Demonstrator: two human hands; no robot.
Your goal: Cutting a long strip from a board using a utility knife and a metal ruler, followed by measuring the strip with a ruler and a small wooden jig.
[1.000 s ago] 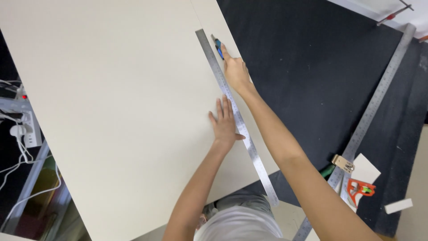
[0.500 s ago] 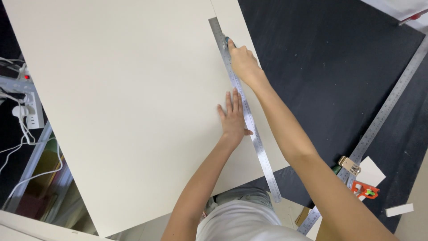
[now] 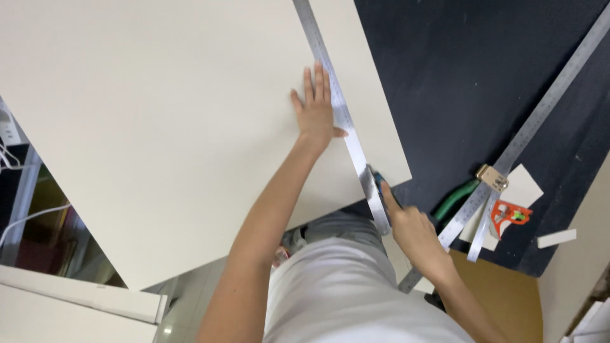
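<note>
My right hand (image 3: pixel 416 232) has drawn the blue utility knife (image 3: pixel 383 188) down the long steel ruler (image 3: pixel 343 117) to the cream board's (image 3: pixel 159 127) near edge, fingers closed around it; my left hand (image 3: pixel 316 111) presses flat, open, on the ruler.

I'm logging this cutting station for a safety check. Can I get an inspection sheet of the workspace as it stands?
Surface: black mat, partly covered by a large cream board that overhangs its near edge.
Job's things: steel ruler lying along the board's right side; blue knife at the ruler's near end.
Clutter: second long ruler, brass square, green-handled tool, orange tool, white paper scraps.
Hands: left hand pressed flat on the board against the ruler; right hand gripping the knife at the board's near edge.
Cables: white cables at far left, off the mat.
Surroundings: brown board and white shelf below.
</note>
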